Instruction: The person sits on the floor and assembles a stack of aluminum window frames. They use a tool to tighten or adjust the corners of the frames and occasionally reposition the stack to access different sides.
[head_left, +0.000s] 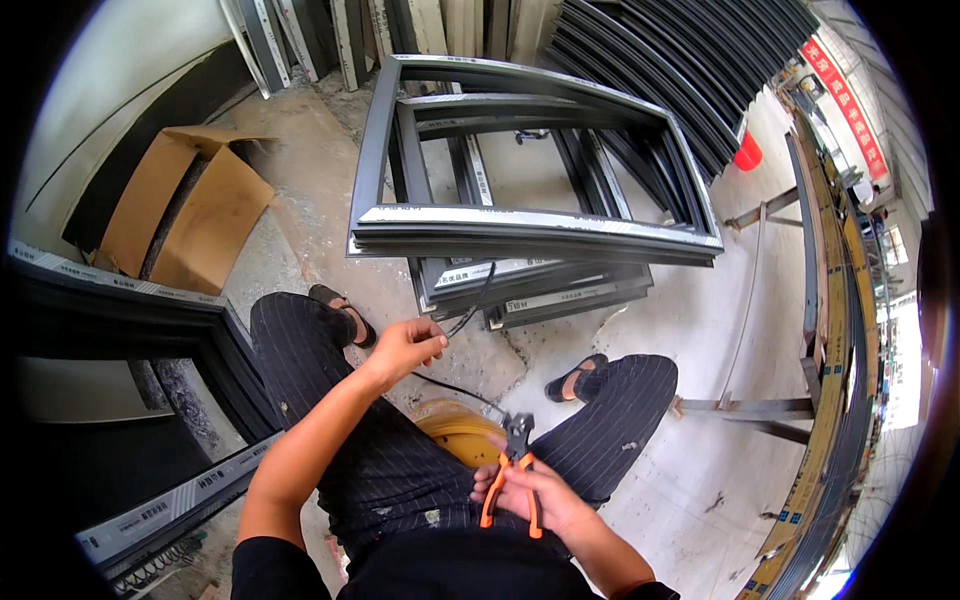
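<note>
My left hand [408, 348] is closed in a pinch on a thin black cord [455, 386]. One end of the cord rises past my fingers toward the stacked frames. Its other stretch runs down to the jaws of a pair of pliers [519, 440] with orange and black handles. My right hand [545, 495] is wrapped round those handles, in front of my lap. Whether the jaws bite the cord or only meet it, I cannot tell. A yellow round-rimmed bucket or stool [450, 425] shows between my knees, partly behind the pliers.
Dark grey window frames [540, 225] lie stacked ahead, and another frame [165, 510] stands at my left. An open cardboard box [215, 225] sits at the far left. Long dark profiles [660, 70] lean at the back, by a red bucket [747, 152]. A metal rack [770, 408] lines the right.
</note>
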